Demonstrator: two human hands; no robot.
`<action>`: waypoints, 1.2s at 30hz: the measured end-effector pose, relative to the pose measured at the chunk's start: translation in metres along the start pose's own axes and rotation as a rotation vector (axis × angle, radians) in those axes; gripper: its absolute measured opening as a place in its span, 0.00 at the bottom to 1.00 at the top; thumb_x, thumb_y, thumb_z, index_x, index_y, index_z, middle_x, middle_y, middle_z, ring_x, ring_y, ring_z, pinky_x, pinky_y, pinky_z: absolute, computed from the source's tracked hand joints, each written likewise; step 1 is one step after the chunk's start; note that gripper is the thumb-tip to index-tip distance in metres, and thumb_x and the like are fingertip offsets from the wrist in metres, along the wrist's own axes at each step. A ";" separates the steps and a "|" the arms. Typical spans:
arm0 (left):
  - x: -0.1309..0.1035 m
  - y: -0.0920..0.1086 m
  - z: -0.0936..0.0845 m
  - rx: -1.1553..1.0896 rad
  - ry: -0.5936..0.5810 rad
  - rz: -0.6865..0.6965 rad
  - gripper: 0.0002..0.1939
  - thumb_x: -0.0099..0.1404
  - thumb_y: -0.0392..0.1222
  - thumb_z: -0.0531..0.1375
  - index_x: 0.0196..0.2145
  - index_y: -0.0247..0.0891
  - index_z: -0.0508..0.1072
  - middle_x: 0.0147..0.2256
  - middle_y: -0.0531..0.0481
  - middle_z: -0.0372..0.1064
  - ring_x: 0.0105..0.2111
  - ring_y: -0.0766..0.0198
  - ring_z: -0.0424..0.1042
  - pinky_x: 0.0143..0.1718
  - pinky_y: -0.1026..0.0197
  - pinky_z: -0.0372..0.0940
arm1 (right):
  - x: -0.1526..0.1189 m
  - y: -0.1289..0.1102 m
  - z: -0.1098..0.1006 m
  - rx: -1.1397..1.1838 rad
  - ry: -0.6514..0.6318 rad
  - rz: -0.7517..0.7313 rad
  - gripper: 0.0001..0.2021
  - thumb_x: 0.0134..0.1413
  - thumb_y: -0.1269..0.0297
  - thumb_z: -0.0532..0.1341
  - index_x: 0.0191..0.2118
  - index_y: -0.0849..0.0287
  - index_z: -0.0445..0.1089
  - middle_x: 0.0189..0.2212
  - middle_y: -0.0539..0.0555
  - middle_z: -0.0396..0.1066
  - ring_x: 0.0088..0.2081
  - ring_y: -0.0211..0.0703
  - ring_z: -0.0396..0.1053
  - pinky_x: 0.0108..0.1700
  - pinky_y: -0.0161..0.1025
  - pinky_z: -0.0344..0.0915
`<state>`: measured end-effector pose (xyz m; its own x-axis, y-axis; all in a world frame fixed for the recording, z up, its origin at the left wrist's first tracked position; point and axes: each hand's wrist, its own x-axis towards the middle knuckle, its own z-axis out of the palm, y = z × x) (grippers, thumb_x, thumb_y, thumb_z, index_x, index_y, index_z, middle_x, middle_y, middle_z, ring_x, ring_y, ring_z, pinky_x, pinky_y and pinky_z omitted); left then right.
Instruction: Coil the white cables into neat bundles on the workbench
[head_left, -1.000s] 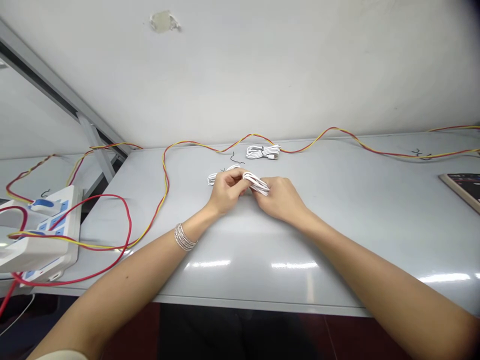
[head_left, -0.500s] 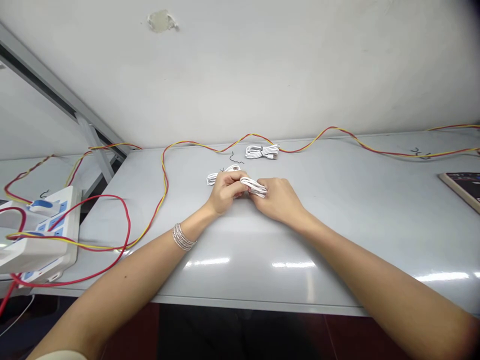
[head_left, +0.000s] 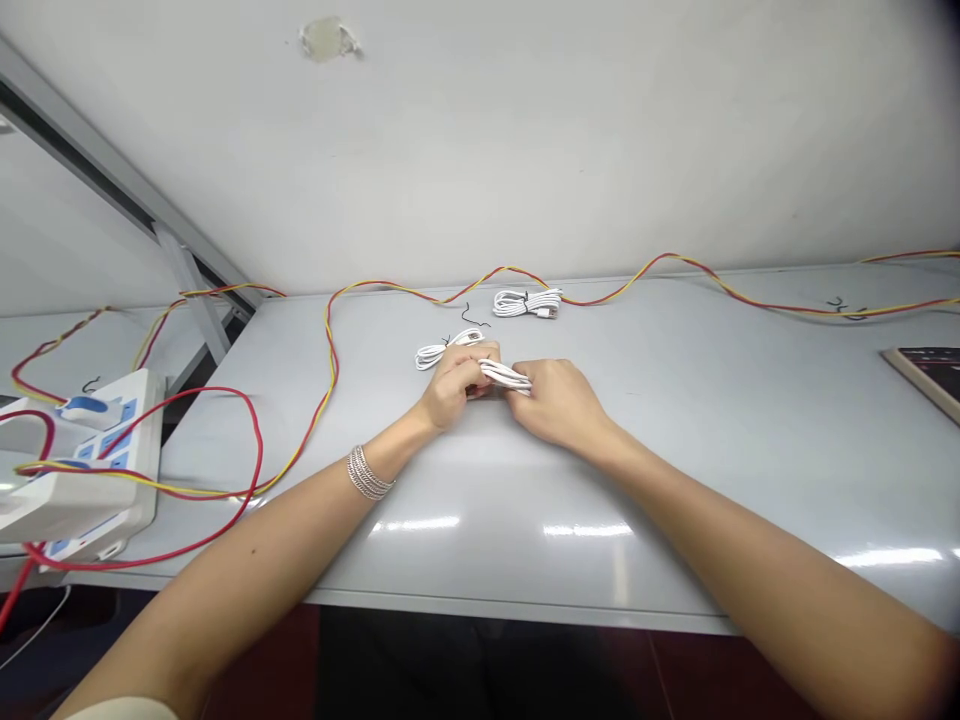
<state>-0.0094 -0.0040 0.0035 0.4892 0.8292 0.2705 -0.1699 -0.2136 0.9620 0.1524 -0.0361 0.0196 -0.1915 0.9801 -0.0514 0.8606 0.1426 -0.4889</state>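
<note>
Between my two hands is a folded white cable [head_left: 505,375], held just above the grey table. My left hand [head_left: 454,385] is closed around its left end, and my right hand [head_left: 556,400] grips the right end. Both ends of the bundle are hidden in the fingers. Just behind my left hand lies a second coiled white cable [head_left: 433,355] with a dark tie, partly covered by the fingers. Farther back rests a third white USB cable [head_left: 517,303], bound with a black tie, its plug pointing right.
A loose black tie [head_left: 472,318] lies near the coiled cables. Red and yellow twisted wires [head_left: 328,345] run along the wall and down the left side of the table [head_left: 712,400]. At left stands a white power strip [head_left: 142,450]; a dark-topped flat object [head_left: 930,370] sits far right.
My hands have drawn slightly apart, and more of the folded cable shows stretched between them. The other cables lie where they were.
</note>
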 end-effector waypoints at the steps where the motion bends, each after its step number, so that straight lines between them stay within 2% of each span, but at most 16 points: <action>1: 0.000 0.000 0.000 0.002 -0.004 0.004 0.10 0.52 0.39 0.55 0.16 0.38 0.60 0.20 0.51 0.53 0.22 0.66 0.53 0.25 0.58 0.47 | 0.000 -0.001 -0.001 -0.010 -0.008 0.003 0.07 0.52 0.69 0.55 0.27 0.58 0.69 0.22 0.52 0.68 0.23 0.38 0.53 0.28 0.38 0.44; 8: -0.001 -0.003 -0.001 -0.083 -0.015 -0.026 0.10 0.54 0.41 0.58 0.19 0.36 0.64 0.22 0.53 0.52 0.20 0.69 0.53 0.23 0.60 0.47 | -0.002 -0.005 -0.007 0.018 -0.056 0.005 0.11 0.56 0.69 0.54 0.29 0.60 0.72 0.24 0.54 0.70 0.23 0.37 0.53 0.29 0.38 0.45; 14: -0.001 0.004 0.007 0.028 0.075 -0.047 0.19 0.60 0.51 0.66 0.23 0.36 0.68 0.18 0.56 0.56 0.18 0.72 0.54 0.21 0.63 0.50 | -0.002 -0.001 -0.006 0.100 -0.031 -0.015 0.15 0.62 0.64 0.53 0.28 0.60 0.74 0.24 0.54 0.70 0.23 0.37 0.55 0.29 0.37 0.46; 18: 0.000 0.005 0.011 0.003 0.203 -0.092 0.18 0.57 0.52 0.71 0.33 0.36 0.73 0.21 0.57 0.63 0.17 0.73 0.59 0.19 0.65 0.52 | -0.001 0.001 -0.005 0.128 -0.012 -0.022 0.17 0.64 0.63 0.52 0.29 0.58 0.75 0.24 0.54 0.70 0.23 0.38 0.56 0.30 0.36 0.47; 21: 0.001 0.002 0.010 -0.002 0.207 -0.094 0.21 0.56 0.53 0.71 0.40 0.36 0.76 0.21 0.57 0.64 0.16 0.73 0.60 0.18 0.66 0.54 | -0.001 0.001 -0.006 0.123 -0.014 -0.033 0.18 0.65 0.64 0.51 0.29 0.58 0.75 0.24 0.53 0.71 0.24 0.38 0.58 0.31 0.36 0.49; 24: 0.001 0.001 0.010 0.021 0.162 -0.095 0.20 0.57 0.54 0.71 0.38 0.34 0.79 0.21 0.55 0.65 0.16 0.73 0.60 0.17 0.65 0.54 | -0.001 0.001 -0.006 0.092 -0.014 -0.018 0.18 0.64 0.65 0.52 0.28 0.59 0.75 0.23 0.53 0.69 0.23 0.38 0.57 0.30 0.36 0.48; 29: 0.001 0.003 0.011 0.024 0.164 -0.109 0.20 0.53 0.54 0.74 0.32 0.34 0.78 0.21 0.55 0.67 0.16 0.74 0.60 0.17 0.66 0.53 | -0.001 0.002 -0.002 0.103 0.038 -0.016 0.15 0.61 0.66 0.53 0.29 0.58 0.76 0.23 0.53 0.71 0.24 0.39 0.58 0.30 0.37 0.48; 36: 0.000 0.007 0.013 0.031 0.144 -0.098 0.19 0.58 0.54 0.71 0.29 0.34 0.75 0.18 0.57 0.63 0.17 0.73 0.59 0.18 0.66 0.55 | -0.004 0.002 0.003 0.194 0.059 -0.001 0.14 0.60 0.64 0.55 0.31 0.56 0.79 0.26 0.52 0.75 0.26 0.39 0.64 0.31 0.37 0.50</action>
<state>0.0000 -0.0122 0.0106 0.3739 0.9119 0.1693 -0.0996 -0.1420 0.9848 0.1533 -0.0407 0.0160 -0.1600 0.9871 -0.0027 0.7524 0.1202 -0.6477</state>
